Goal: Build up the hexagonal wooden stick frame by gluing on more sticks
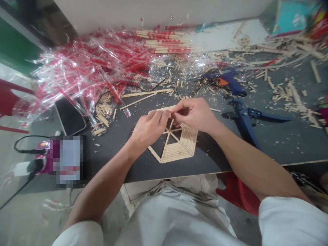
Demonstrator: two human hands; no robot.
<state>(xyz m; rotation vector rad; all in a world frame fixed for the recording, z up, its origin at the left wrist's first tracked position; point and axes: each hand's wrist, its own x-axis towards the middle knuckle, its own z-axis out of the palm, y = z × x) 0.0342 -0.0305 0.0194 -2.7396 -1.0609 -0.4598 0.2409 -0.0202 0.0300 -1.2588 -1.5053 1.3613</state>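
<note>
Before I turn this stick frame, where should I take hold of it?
I'd hold the stick frame by the outer edge of its filled near panel, coming from your side: sticks lie close together there, while leftward, gaps lie open between thin spokes.

Hidden in part behind left grip (150, 129) and right grip (196, 114): hexagonal stick frame (176, 152). Too small to tell: anything pinched there. Partly covered by plastic wrappers (110, 63): smartphone (69, 118). Pixelated past reading: device (69, 159) at near left. Cut off at the left edge: red chair (10, 102). Blurred, cut off at top right: red-and-yellow item (320, 25).
</note>
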